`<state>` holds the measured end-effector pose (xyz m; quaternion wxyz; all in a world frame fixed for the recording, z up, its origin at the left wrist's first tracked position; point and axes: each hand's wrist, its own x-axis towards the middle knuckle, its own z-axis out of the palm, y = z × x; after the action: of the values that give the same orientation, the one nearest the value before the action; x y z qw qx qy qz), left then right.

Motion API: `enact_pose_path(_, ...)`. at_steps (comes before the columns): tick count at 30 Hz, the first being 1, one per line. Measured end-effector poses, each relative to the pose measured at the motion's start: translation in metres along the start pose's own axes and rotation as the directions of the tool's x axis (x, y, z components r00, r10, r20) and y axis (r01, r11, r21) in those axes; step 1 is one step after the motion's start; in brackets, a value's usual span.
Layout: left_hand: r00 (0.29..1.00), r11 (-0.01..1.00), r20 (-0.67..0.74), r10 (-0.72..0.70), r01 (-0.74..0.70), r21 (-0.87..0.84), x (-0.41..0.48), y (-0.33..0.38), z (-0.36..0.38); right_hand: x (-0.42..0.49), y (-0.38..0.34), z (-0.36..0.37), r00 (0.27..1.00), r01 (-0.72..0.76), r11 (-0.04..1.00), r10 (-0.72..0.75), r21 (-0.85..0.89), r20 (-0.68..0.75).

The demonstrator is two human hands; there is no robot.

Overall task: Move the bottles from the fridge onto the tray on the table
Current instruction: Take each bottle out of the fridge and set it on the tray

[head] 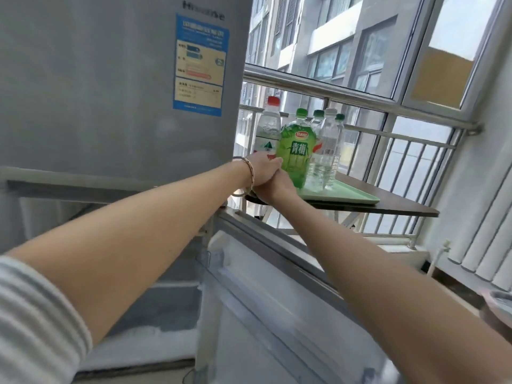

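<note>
Bottles stand in a tight cluster on the tray, toward its left end. The head view, the only one, shows the green bottle at the front of the group, upright, with a green cap and a green label bearing white characters. Just left of it and a little behind stands the red-capped bottle, clear, with a white label. Behind and right of the green bottle are three more clear bottles, two with green caps and one with a pale cap; they overlap so closely that I cannot tell which touch.

The tray is pale green and lies on the table, a dark brown top, with its right corner near the table's front edge. The table stands against a railing under the windows.

Both arms reach forward over the open fridge door. The left hand, a bracelet on its wrist, is curled at the lower left side of the green bottle, fingers touching it and partly covering the foot of the red-capped bottle. The right hand lies just below the left, touching it, fingers bent against the base of the green bottle at the tray's left end. Together they hold that bottle low down, one above the other.

The fridge fills the left, a blue sticker on its upper door.
</note>
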<state>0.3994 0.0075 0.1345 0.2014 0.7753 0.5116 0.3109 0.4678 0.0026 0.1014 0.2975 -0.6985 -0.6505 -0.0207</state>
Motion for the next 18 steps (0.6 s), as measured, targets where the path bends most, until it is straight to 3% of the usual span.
enact_pose_path(3, 0.992, 0.991, -0.015, -0.126, 0.126, 0.047, -0.025, -0.03, -0.03, -0.02, -0.037, 0.018, 0.994, 0.085, 0.994, -0.089, 0.063, 0.062)
enact_pose_path(5, 0.97, 0.97, 0.05, -0.239, 0.236, 0.056, -0.044, -0.052, -0.046, -0.032, -0.06, 0.037, 0.972, 0.144, 0.982, -0.163, 0.121, 0.166)
enact_pose_path(7, 0.889, 0.91, 0.196, -0.414, 0.411, 0.058, -0.063, -0.085, -0.063, -0.044, -0.089, 0.066, 0.92, 0.206, 0.977, -0.213, 0.056, 0.33)
enact_pose_path(9, 0.747, 0.816, 0.343, -0.57, 0.565, 0.126, -0.073, -0.12, -0.073, -0.054, -0.108, 0.098, 0.879, 0.209, 0.977, -0.205, 0.038, 0.43)
enact_pose_path(13, 0.585, 0.719, 0.428, -0.689, 0.625, 0.304, -0.079, -0.194, -0.072, -0.071, -0.126, 0.176, 0.796, 0.195, 0.972, -0.233, 0.128, 0.559)
enact_pose_path(15, 0.559, 0.695, 0.419, -0.716, 0.628, 0.35, -0.079, -0.236, -0.062, -0.076, -0.132, 0.222, 0.753, 0.168, 0.97, -0.24, 0.173, 0.613)
enact_pose_path(18, 0.539, 0.66, 0.385, -0.749, 0.657, 0.364, -0.075, -0.295, -0.046, -0.073, -0.132, 0.276, 0.747, 0.142, 0.986, -0.164, 0.086, 0.644)
